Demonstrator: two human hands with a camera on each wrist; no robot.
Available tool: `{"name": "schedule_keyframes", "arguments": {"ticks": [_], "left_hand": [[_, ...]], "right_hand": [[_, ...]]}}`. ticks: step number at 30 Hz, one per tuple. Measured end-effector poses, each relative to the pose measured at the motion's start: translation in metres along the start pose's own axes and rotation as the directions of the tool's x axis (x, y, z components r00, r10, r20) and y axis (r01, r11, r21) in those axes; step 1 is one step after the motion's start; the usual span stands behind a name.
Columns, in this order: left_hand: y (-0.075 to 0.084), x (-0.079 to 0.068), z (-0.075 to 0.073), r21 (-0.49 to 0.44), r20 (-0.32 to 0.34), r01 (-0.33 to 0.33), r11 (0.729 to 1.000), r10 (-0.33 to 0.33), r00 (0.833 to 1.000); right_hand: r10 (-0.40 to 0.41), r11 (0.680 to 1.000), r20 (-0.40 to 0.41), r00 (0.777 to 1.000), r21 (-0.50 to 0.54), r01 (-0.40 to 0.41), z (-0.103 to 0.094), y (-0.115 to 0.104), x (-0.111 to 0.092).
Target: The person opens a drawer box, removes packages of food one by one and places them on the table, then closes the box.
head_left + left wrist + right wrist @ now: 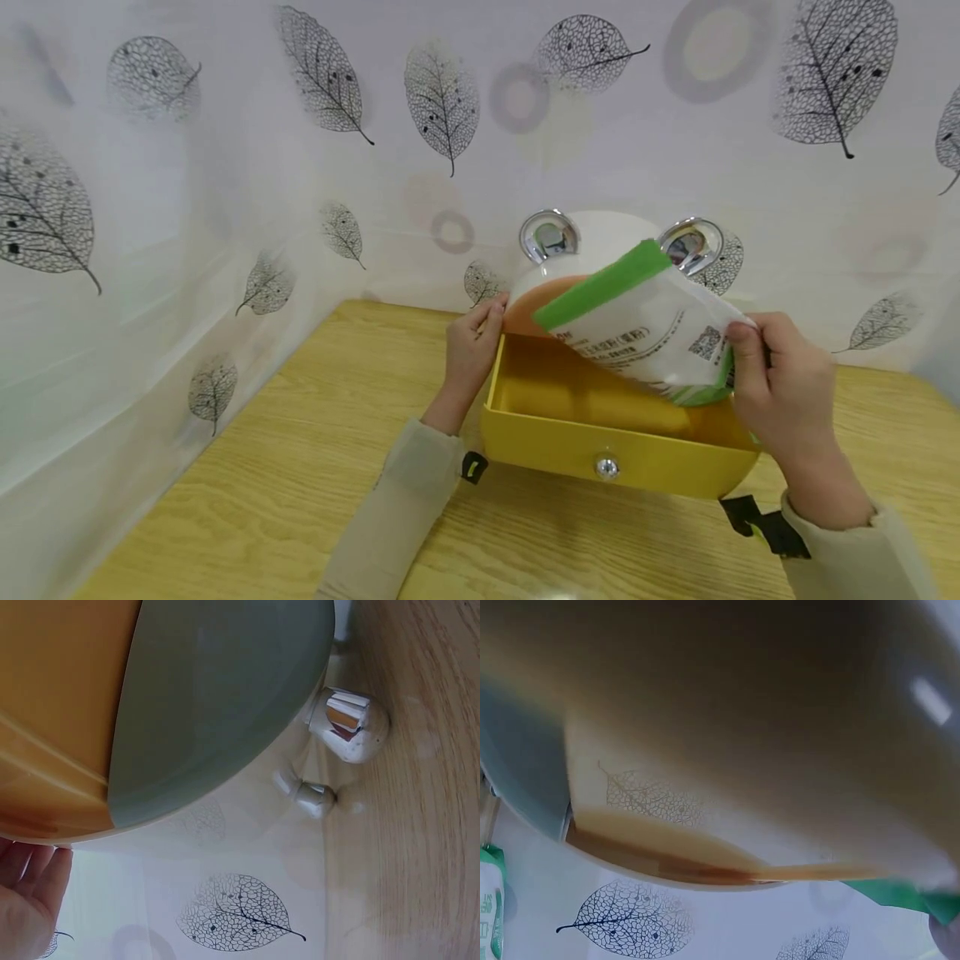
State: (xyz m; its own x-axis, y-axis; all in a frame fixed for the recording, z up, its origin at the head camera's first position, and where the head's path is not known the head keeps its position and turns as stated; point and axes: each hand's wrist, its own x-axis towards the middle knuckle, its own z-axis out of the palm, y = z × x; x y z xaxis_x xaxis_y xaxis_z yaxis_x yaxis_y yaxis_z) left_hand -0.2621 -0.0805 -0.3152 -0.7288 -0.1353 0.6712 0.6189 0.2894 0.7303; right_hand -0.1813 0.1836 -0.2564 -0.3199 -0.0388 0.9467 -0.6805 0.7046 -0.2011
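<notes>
My right hand (pixel 787 387) pinches the right edge of a white and green printed packet (pixel 637 333), thumb on its front. The packet slants over a yellow drawer (pixel 630 454) with a round silver knob, which juts from a rounded white storage box (pixel 611 229). The packet covers part of the drawer's inside. My left hand (pixel 474 342) rests at the box's left side; in the left wrist view its fairly straight fingers (pixel 49 881) touch the outer rim. Close up, the right wrist view shows the drawer blurred, with the packet's green corner (pixel 900 896) beyond it.
Two shiny ring-like knobs (pixel 550 236) top the box, and silver feet (pixel 349 724) stand beneath it on the wood-grain table (pixel 300 433). Another white and green printed item (pixel 490 907) shows at the right wrist view's left edge. Leaf-patterned sheeting (pixel 420 208) walls the table's back and left.
</notes>
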Motion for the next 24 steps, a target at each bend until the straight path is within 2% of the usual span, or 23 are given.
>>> {"name": "schedule_keyframes", "arguments": {"ticks": [3, 7, 11, 14, 17, 21, 24], "left_hand": [[0.001, 0.000, 0.000, 0.006, 0.001, 0.002, 1.000, -0.002, 1.000], [0.001, 0.000, 0.001, 0.009, -0.001, 0.013, 1.000, -0.013, 1.000], [0.000, 0.000, 0.003, 0.001, 0.006, 0.013, 1.000, -0.013, 1.000], [0.001, 0.000, 0.005, -0.006, 0.011, 0.005, 1.000, -0.005, 1.000], [0.001, 0.000, 0.005, -0.008, 0.007, -0.002, 1.000, 0.002, 1.000], [0.001, 0.000, 0.005, -0.007, 0.000, -0.009, 1.000, 0.009, 1.000], [0.001, 0.000, 0.006, -0.007, -0.004, -0.018, 1.000, 0.018, 1.000]], "right_hand": [[0.060, 0.998, -0.075, 0.995, 0.029, -0.058, -0.003, -0.001, -0.001], [0.140, 0.988, -0.153, 0.978, 0.082, -0.128, -0.007, 0.000, -0.003], [0.189, 0.978, -0.239, 0.953, 0.132, -0.161, -0.010, 0.000, -0.005], [0.209, 0.972, -0.324, 0.923, 0.170, -0.160, -0.012, 0.000, -0.006], [0.201, 0.976, -0.368, 0.908, 0.157, -0.152, -0.015, 0.002, -0.006], [0.210, 0.977, -0.385, 0.899, 0.125, -0.175, -0.021, 0.006, -0.004], [0.256, 0.964, -0.386, 0.886, 0.173, -0.203, -0.026, 0.009, -0.002]]}}
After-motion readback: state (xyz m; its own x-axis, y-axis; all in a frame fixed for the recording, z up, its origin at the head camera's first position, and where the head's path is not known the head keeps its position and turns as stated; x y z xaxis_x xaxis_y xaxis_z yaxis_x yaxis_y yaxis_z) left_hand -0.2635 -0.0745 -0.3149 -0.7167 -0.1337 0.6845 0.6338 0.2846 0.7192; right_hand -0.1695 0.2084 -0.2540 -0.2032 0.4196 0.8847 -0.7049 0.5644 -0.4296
